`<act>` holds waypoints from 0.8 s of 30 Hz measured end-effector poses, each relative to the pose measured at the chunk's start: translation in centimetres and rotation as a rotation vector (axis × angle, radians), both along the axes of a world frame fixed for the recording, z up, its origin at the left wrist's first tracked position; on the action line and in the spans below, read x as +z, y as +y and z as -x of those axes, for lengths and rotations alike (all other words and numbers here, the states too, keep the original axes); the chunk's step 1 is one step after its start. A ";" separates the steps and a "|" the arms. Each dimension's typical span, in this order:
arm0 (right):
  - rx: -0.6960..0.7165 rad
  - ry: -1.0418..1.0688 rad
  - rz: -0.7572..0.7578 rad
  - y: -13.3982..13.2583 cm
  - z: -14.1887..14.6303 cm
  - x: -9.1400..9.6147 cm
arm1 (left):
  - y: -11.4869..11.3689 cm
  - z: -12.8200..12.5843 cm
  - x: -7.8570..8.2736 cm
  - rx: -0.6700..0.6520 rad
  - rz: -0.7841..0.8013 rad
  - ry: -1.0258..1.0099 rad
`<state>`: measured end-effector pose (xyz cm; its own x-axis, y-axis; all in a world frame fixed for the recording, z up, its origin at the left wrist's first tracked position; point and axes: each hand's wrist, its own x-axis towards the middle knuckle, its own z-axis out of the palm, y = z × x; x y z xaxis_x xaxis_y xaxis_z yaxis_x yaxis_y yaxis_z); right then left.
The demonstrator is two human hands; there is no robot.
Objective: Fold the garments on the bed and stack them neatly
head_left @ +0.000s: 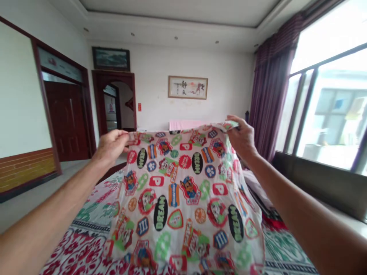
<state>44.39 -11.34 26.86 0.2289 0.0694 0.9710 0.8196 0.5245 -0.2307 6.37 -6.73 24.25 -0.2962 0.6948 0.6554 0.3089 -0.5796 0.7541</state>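
The printed cloth [179, 198] is hanging above the patterned bed cover [76, 246], its lower edge lying nearest you. Your left hand [113, 143] and right hand [242, 135] are pinching its upper edge wide apart, apparently keeping it spread. Bare floor [67, 168] is opening far left; a curtain [266, 91] is bounding the far right.

A lived-in room of a home is recognised here. The wall [151, 68] is hung with framed calligraphy [187, 87], and a landscape [111, 59] is mounted over an arched doorway [99, 95]. A panelled door [67, 118] is seen to the left; to the right, a large window [338, 61] is dressed with a purple curtain [266, 91]. Downlights [176, 38] are set in the ceiling [183, 9], and a flowered spread [77, 244] is laid below.
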 end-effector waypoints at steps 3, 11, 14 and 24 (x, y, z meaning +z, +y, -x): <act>0.008 0.046 0.363 -1.1 -1.0 -5.4 | 0.0 0.5 -4.3 -0.222 0.333 0.042; 0.459 -0.270 1.733 -5.6 -4.6 -13.7 | 0.5 3.4 -12.7 -0.841 0.933 0.578; 0.516 -0.067 1.715 -2.5 -4.9 -15.9 | 2.7 2.1 -14.2 -0.845 1.012 0.637; 0.532 0.482 0.856 14.9 -2.0 -13.8 | 14.4 -5.8 -11.3 -0.130 0.544 0.246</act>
<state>46.39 3.58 13.07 0.3112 0.8738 0.3736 0.2652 0.2977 -0.9171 12.14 7.70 12.96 -0.0717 0.9694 0.2348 0.4646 -0.1758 0.8679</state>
